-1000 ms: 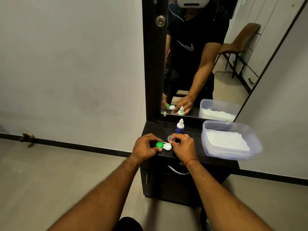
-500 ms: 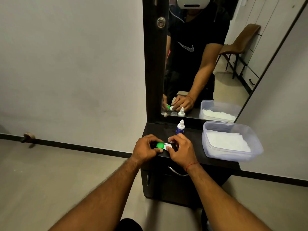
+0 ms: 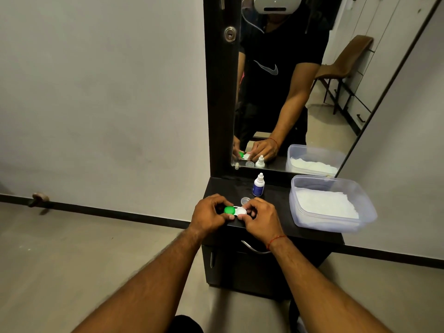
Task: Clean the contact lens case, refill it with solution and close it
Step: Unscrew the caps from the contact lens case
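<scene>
Two hands pinch the small white plastic contact lens case at the dark dresser top's front edge: left hand on its green-capped end, right hand on the white cap. Just behind stand a loose clear cap and a white-and-blue solution bottle, with a clear plastic tub to the right.

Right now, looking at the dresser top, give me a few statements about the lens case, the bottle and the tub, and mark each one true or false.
1. Both hands, left hand and right hand, are on the lens case. True.
2. The green cap is on the case's right side. False: it is on the left, with the white cap on the right.
3. The bottle lies on its side. False: it stands upright behind the hands.
4. A small clear cap sits loose on the dresser near the bottle. True.
5. The tub is empty. False: it holds white material.
</scene>
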